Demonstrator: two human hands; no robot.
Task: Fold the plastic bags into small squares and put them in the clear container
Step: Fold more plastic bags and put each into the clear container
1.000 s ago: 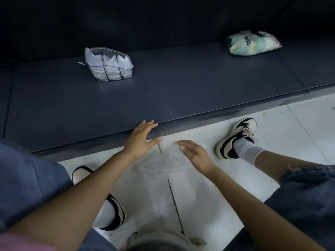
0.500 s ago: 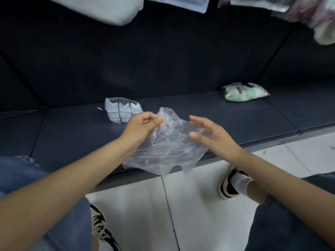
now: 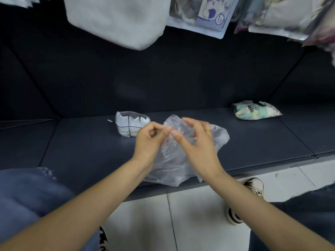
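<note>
On the left of the dark shelf (image 3: 90, 142), the clear container (image 3: 131, 126) is seen standing upright, already part-filled with white folded bags behind its divided walls. It is well apart from both hands, behind and left of them.

Just right of it, the left hand (image 3: 149, 142) is held above the shelf with its fingers curled inward; the thumb and forefinger appear pressed together on the upper edge of the plastic bag (image 3: 174, 165), so the grip is judged a pinch on the film, though the exact contact is partly hidden by the knuckles.

The bag itself is thin, clear and crumpled, and hangs slack between and below the two hands, its lower edge draped close to the front lip of the shelf. It is judged very light, limp and slippery, with no stiffness of its own: creases will not hold unless pressed flat, and air may be trapped inside. It is best taken at a corner or along the top edge, where two layers can be pinched together and pulled taut.

The right hand (image 3: 196, 147) is seen with the fingers bent and spread over the bag's upper part, thumb near the left forefinger; film lies behind and around the fingers. Whether film is actually pinched there cannot be told.

Further right, a printed packet (image 3: 256, 109) lies on the shelf.
</note>
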